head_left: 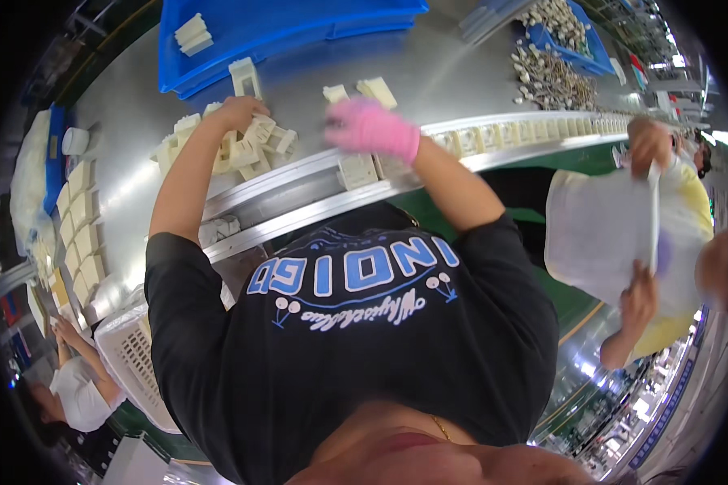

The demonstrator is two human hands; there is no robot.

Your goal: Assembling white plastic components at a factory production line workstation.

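My left hand (241,114), bare, reaches into a pile of cream plastic housings (251,151) on the metal table. Its fingers curl down around one of the housings, and the fingertips are partly hidden. To the right, my right hand (374,129) wears a pink glove and hovers by the conveyor rail; motion smears its fingers, so their grip is unclear. Just beyond it lie two loose cream pieces (377,92). Close below the glove, a cream housing (357,171) sits in the rail channel. Another housing (245,78) stands upright beyond my left hand.
A blue bin (291,36) with cream parts stands at the far side. Rows of cream housings (501,136) line the rail rightward. Small metal-and-white parts (552,79) lie heaped at the far right. Co-workers stand on both sides, one holding a white sheet-like item (594,230).
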